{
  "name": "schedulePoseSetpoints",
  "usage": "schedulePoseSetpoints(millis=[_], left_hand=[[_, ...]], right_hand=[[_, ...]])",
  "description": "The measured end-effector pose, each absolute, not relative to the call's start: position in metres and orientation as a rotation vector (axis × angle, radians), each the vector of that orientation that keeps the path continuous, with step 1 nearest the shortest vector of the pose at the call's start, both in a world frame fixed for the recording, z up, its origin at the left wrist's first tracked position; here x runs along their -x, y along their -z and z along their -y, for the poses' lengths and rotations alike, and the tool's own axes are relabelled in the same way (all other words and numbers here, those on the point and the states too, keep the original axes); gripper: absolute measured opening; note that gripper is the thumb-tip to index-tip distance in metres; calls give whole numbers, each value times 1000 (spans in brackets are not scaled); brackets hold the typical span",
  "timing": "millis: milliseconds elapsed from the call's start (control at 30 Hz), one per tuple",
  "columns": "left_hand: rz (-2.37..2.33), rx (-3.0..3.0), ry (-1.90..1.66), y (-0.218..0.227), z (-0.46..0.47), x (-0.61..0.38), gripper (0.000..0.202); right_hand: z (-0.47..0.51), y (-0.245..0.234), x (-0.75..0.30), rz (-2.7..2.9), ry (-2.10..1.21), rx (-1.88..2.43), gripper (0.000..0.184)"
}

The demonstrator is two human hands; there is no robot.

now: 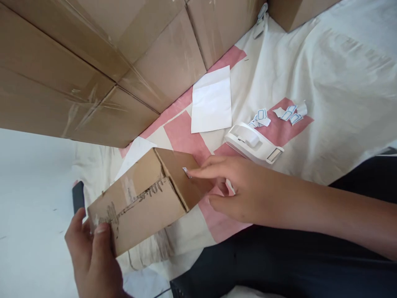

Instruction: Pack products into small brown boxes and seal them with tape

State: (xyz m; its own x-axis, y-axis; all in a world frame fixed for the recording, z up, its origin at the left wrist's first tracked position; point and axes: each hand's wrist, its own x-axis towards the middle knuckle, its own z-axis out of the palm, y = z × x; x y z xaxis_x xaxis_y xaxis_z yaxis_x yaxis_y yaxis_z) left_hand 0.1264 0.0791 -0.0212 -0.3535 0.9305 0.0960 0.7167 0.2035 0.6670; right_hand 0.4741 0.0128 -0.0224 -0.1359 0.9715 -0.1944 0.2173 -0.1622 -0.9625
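Observation:
My left hand (94, 252) grips one end of a small cardboard box (149, 225), thumb on top and fingers round the side. The box is tilted, with black pen marks along its taped seam. On its far end face sits a small white label (187, 172) with a dark border. My right hand (232, 182) touches this label with a stretched index finger; the thumb is spread apart, the other fingers are bent and partly hidden. Just beyond the right hand lies a white tape dispenser (254, 142).
Stacked, taped cardboard boxes (161, 62) form a wall at the back left. Blue-edged labels (291, 114) lie in loose piles near the dispenser. A white paper sheet (212, 99) rests on the pink and cream cloth (325, 82). A dark phone-like object (78, 196) lies at left.

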Motion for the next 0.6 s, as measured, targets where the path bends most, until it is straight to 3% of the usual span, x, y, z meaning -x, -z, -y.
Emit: schedulePoseSetpoints(millis=[367, 500, 600], left_hand=[[-2178, -1482, -916, 20, -78, -134, 72], [-2174, -1471, -866, 15, -75, -141, 73], [-2230, -1430, -880, 16, -76, -141, 72]], right_hand=[[-24, 30, -464, 1226, -1407, 1398, 34], [-26, 31, -462, 1194, -1406, 1408, 45], [-26, 33, -461, 1184, -1437, 1400, 42]])
